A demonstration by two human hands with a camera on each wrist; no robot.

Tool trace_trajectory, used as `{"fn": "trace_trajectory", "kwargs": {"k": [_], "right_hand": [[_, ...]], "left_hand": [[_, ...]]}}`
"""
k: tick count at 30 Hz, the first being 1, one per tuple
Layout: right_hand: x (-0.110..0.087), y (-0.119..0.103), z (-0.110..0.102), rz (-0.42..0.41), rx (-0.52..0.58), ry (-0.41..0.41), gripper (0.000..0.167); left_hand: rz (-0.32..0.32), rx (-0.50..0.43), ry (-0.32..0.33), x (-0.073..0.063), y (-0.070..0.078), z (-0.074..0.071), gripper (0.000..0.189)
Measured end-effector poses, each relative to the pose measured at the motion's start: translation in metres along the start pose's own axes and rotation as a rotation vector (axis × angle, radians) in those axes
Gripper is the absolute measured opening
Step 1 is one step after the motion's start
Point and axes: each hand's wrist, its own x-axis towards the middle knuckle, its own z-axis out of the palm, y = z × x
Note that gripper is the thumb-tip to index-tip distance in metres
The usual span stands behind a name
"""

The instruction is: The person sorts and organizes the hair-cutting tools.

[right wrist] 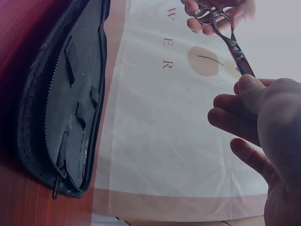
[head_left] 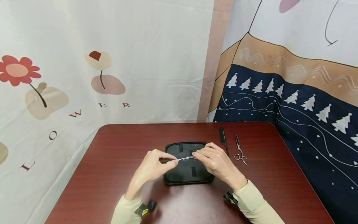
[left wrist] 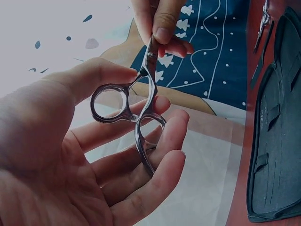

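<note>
A pair of shiny metal hairdressing scissors (left wrist: 149, 89) is stretched between my two hands, above an unzipped black case (head_left: 179, 174). My left hand (head_left: 152, 166) holds the handle end; in the left wrist view its thumb presses by the thumb ring and its fingers curl behind and around the other ring. Thumb and fingers of my right hand (head_left: 215, 160) pinch the blades, whose tips are hidden in that grip. The blades look closed together in the right wrist view. Small elastic loops (right wrist: 70, 61) line the case's inside.
A black comb (head_left: 222, 137) and another pair of scissors (head_left: 238, 149) lie to the right of the case on the reddish-brown table (head_left: 126, 146). Printed curtains (head_left: 156, 62) hang behind the table's far edge and along its right side.
</note>
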Motion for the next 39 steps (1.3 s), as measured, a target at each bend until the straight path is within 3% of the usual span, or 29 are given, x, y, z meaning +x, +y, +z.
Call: {"fn": "trace_trajectory", "kwargs": {"k": [6,14,20,25,30,36,39], "right_hand": [[0.0,0.002,0.0,0.004,-0.006,0.013,0.029],[-0.001,0.004,-0.001,0.021,-0.017,0.015,0.026],[-0.005,0.005,-0.002,0.033,-0.035,0.024,0.036],[-0.005,0.007,-0.003,0.038,-0.036,0.027,0.04],[-0.006,0.009,-0.002,0.046,-0.027,0.024,0.023],[-0.008,0.011,-0.002,0.088,0.003,0.02,0.031],[-0.009,0.012,-0.003,0.122,0.04,0.03,0.024]], "left_hand": [[-0.011,-0.009,-0.005,0.002,0.001,0.0,0.016],[0.037,0.03,0.007,0.003,0.001,0.003,0.014],[0.099,0.045,0.023,0.002,-0.001,0.006,0.035],[0.189,0.056,0.083,0.001,-0.001,0.008,0.062],[0.288,0.077,0.123,0.002,-0.001,0.012,0.086],[0.395,0.146,0.2,0.007,-0.004,0.016,0.103],[0.472,0.187,0.254,0.011,-0.005,0.016,0.107]]}}
